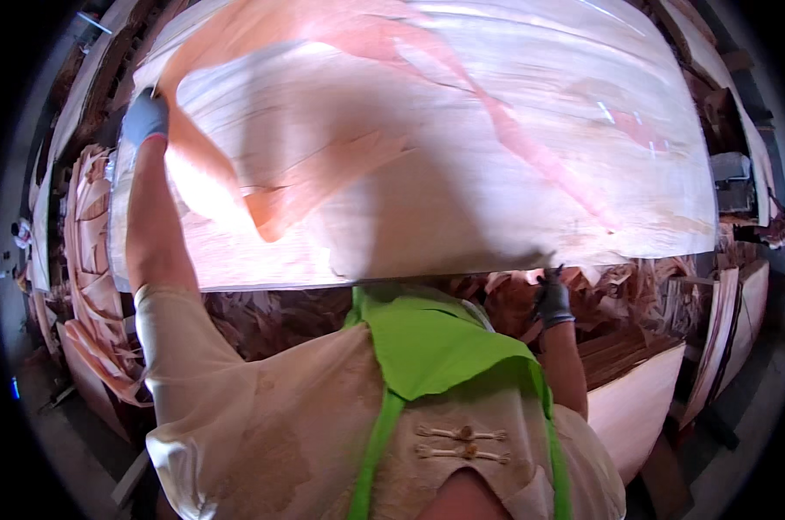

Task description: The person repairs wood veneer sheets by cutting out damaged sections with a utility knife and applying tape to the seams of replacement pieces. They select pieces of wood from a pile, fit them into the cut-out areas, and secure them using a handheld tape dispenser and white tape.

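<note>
A wide, pale wood veneer sheet (pixel 583 78) lies across the work surface before me. A long, thin orange-pink veneer strip (pixel 197 160) curls over its left part, with a torn, folded end. At the far left edge, my left hand (pixel 147 119), in a grey glove with a red cuff, is closed on the strip's edge; its fingertips are partly hidden. By the sheet's near edge, right of my body, my right hand (pixel 553 299) wears a dark grey glove. Its fingers point up, somewhat apart, with nothing visible held in them.
Crumpled veneer scraps (pixel 97 217) are heaped at the left, and more lie beneath the near edge. At the lower right stands a stack of wood sheets (pixel 635 373). Upright boards (pixel 726 329) lean beyond it. My green apron (pixel 444 342) touches the near edge.
</note>
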The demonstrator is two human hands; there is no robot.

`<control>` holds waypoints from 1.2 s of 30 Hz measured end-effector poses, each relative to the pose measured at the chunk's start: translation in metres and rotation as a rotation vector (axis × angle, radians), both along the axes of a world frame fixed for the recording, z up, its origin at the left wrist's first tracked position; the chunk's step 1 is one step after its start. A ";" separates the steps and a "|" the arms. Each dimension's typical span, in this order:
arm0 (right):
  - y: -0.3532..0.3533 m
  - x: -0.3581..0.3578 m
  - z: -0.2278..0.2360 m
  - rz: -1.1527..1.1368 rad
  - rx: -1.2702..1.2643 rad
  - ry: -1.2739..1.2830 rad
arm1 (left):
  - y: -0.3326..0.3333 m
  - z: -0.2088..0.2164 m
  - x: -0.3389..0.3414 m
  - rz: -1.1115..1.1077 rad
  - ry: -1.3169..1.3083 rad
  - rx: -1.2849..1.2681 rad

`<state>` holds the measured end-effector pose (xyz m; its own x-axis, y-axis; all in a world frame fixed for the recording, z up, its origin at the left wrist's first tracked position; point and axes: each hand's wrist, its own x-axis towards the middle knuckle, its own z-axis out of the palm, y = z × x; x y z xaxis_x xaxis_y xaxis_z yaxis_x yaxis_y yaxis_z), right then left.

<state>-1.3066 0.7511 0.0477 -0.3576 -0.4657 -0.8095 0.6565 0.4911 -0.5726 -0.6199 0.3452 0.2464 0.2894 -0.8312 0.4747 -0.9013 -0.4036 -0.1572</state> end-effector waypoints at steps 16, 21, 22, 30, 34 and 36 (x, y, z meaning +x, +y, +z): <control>-0.044 0.005 -0.087 -0.140 -0.323 0.517 | 0.353 -0.217 -0.054 -0.241 0.517 -0.041; -0.019 -0.053 -0.129 0.135 0.022 0.597 | 0.394 -0.212 -0.096 0.070 0.667 -0.152; -0.021 -0.047 -0.119 0.227 0.052 0.522 | 0.410 -0.231 -0.084 0.105 0.795 -0.259; -0.049 -0.055 -0.054 -0.018 -0.296 0.320 | 0.441 -0.246 -0.089 0.450 1.850 -0.520; -0.096 -0.050 -0.005 0.023 -0.390 0.393 | 0.416 -0.226 -0.098 0.495 2.086 -0.668; -0.119 -0.046 0.013 0.047 -0.438 0.415 | 0.395 -0.216 -0.093 0.585 2.212 -0.743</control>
